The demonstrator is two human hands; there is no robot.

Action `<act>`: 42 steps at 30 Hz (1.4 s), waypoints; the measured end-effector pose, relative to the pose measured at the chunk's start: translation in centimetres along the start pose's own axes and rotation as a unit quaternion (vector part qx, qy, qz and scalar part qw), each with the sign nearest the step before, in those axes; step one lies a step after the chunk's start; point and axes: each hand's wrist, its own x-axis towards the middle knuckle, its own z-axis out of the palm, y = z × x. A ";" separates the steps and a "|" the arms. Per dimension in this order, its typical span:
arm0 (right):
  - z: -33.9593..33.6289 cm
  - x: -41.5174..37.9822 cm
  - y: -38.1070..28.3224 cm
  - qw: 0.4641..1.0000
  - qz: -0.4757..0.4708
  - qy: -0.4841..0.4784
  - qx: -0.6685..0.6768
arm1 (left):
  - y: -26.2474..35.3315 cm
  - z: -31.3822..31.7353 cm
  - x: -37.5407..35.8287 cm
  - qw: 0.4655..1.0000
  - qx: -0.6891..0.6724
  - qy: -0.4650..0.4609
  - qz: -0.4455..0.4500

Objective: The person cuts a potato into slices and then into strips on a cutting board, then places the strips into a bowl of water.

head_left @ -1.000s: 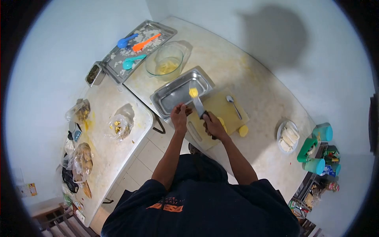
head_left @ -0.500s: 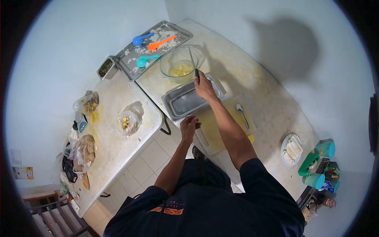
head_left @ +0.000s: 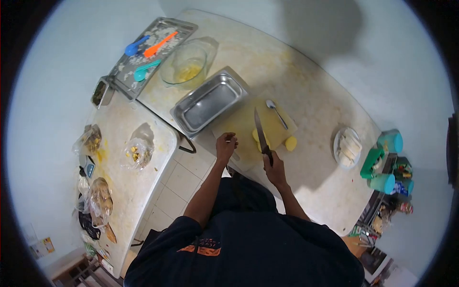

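My right hand (head_left: pixel 275 170) grips the dark handle of a kitchen knife (head_left: pixel 260 128), its blade pointing away from me over the yellowish cutting board (head_left: pixel 239 117). Partly behind the blade lie yellow pieces (head_left: pixel 257 135) that look like peeled potato. Another rounded yellow piece (head_left: pixel 290 143) sits at the board's right edge. Over the board's left edge hovers my left hand (head_left: pixel 226 147), its fingers loosely bent and apart with nothing visible in them. A metal spoon (head_left: pixel 277 114) rests on the far right part of the board.
Beyond the board stand a steel pan (head_left: pixel 191 116) and a glass bowl (head_left: pixel 173 64) with yellow pieces. A metal tray (head_left: pixel 125 86) holds coloured spoons and white bits. To the right is a plate of white slabs (head_left: pixel 350 149). Plastic bags (head_left: pixel 137 154) lie on the left table.
My right hand has come back from beside the glass bowl to the cutting board, still with the knife. My left hand stays near the board's left edge. The view has shifted.
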 end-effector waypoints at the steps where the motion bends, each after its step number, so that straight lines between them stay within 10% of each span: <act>1: -0.7 -1.6 0.7 1.000 0.002 0.026 -0.005 | -0.3 0.6 0.1 0.997 0.064 -0.008 0.045; 6: -2.5 -6.4 4.8 0.989 0.122 0.075 0.042 | 0.2 3.6 -0.2 0.954 0.223 -0.109 0.166; 12: -2.5 -6.9 5.4 0.978 0.157 0.103 0.085 | 2.1 7.1 -0.4 0.777 0.454 -0.125 0.418; 18: -2.8 -5.5 3.7 0.986 0.116 0.109 0.056 | 1.6 7.2 1.9 0.746 0.537 -0.232 0.318; 32: -1.3 -4.0 4.8 0.996 0.070 0.045 -0.010 | -1.1 1.1 1.7 0.964 0.249 0.075 0.064; 42: 0.2 -3.0 2.2 0.998 0.012 -0.023 -0.058 | -0.8 1.1 0.5 0.888 0.376 0.011 0.265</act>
